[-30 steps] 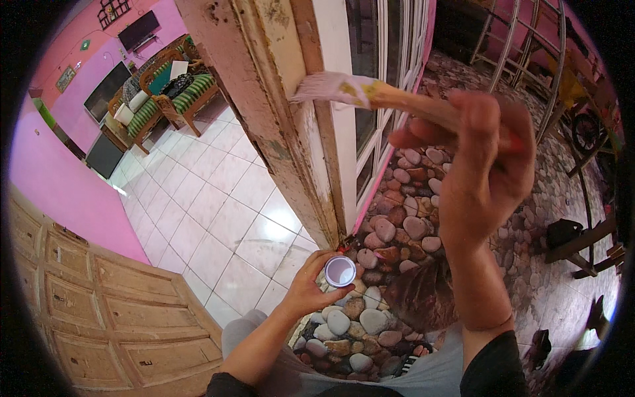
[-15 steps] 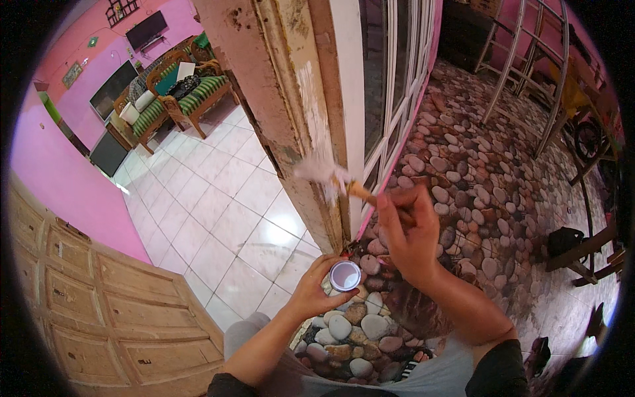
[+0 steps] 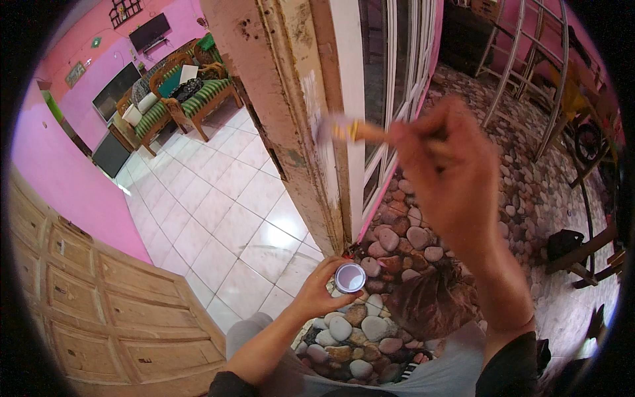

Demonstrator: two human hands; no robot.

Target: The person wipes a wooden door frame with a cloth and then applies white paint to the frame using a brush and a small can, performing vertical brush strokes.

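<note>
Motion blurs the paintbrush (image 3: 352,130) and the right hand (image 3: 451,164), which hides much of the handle (image 3: 377,134).

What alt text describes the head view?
The right hand holds a paintbrush with a tan handle at a worn brown doorpost streaked white; the left hand holds a round, pale cup. Beyond, green-striped wooden chairs stand on white tiles.

We've got the paintbrush (image 3: 349,130), blurred, pale-bristled, nearly level, tip at the white-streaked door frame (image 3: 297,119), our small round cup (image 3: 350,278) below, open-topped, pale inside
</note>
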